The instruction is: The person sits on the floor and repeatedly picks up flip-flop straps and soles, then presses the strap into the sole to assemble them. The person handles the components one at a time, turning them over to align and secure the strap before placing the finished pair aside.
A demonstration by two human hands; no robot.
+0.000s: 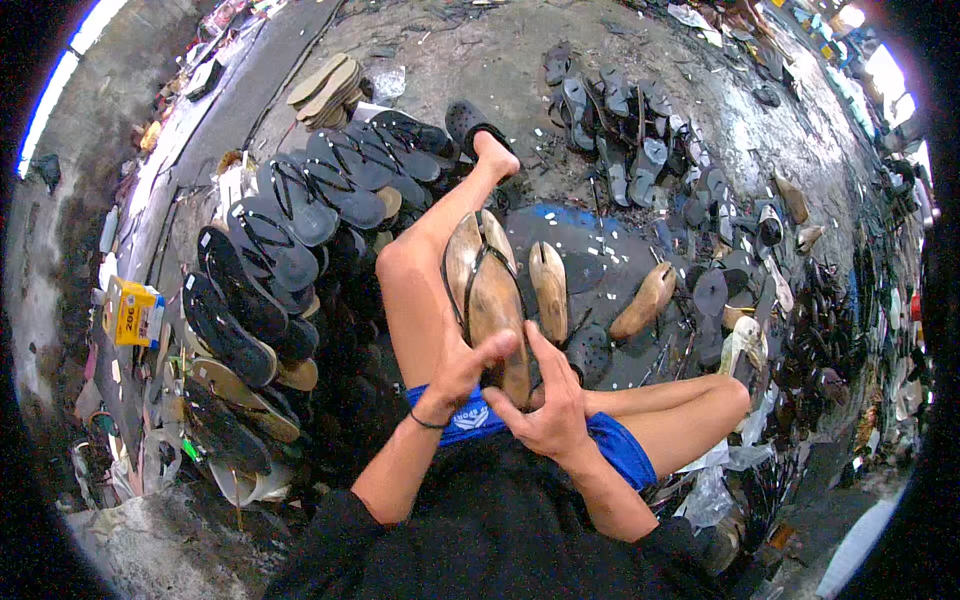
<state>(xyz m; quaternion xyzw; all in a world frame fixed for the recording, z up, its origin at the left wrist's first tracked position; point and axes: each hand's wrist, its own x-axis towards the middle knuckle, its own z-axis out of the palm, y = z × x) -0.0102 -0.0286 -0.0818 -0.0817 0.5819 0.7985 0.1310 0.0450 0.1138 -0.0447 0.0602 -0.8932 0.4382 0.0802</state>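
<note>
A wooden shoe last (pixel 492 300) with a black thong-sandal strap stretched over it rests between my legs, toe end pointing away from me. My left hand (pixel 466 372) grips it near the heel end, thumb on top and fingers hidden beneath. Around the heel from the other side curls my right hand (pixel 552 408), its index finger along the edge and its thumb at the near end. A second wooden last (pixel 548 290) lies just right of the strapped one. Farther right is another wooden last (pixel 643 300), tilted on the dark floor. Whether a sole sits under the strapped last is hidden.
Rows of black thong sandals (pixel 285 245) curve along my left. Beige soles (pixel 327 90) are stacked at the far left, near a yellow box (pixel 137 312) at the left edge. Dark sandals (pixel 620 125) cluster at the far right. Plastic scraps (pixel 712 500) lie by my right knee.
</note>
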